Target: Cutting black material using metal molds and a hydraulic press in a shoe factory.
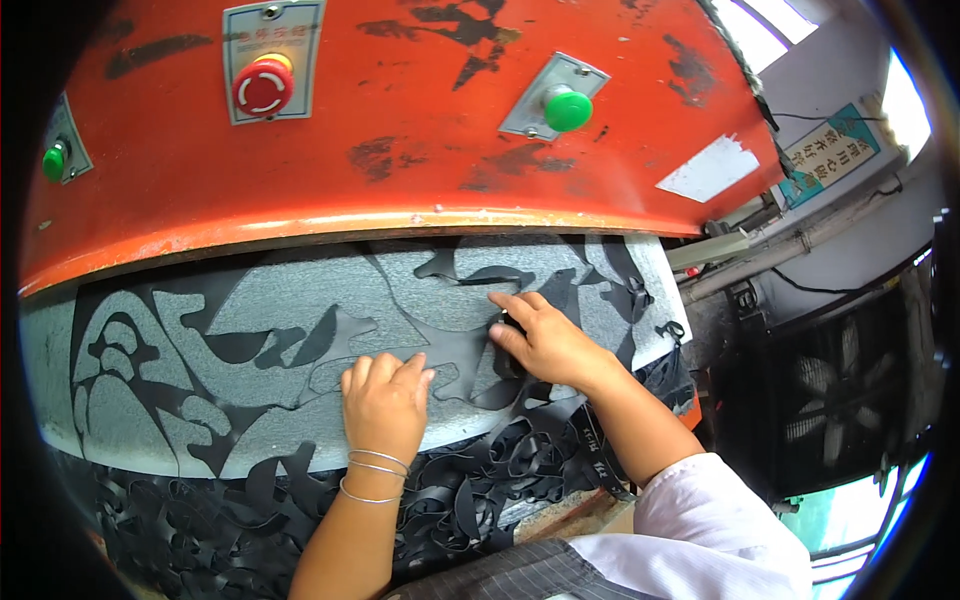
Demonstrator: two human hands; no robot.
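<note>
"What's on that scuffed orange-red machine housing [330, 190]?"

"A red emergency stop button [263, 88] with white arrows, between two green push buttons [568, 111], and a ragged white sticker [708, 170] near the right end."

"And past it?"

"A teal-edged wall sign [828, 155] above a pale pipe [760, 262]. Lower down, a dark fan [835, 398] with pale-streaked blades."
</note>
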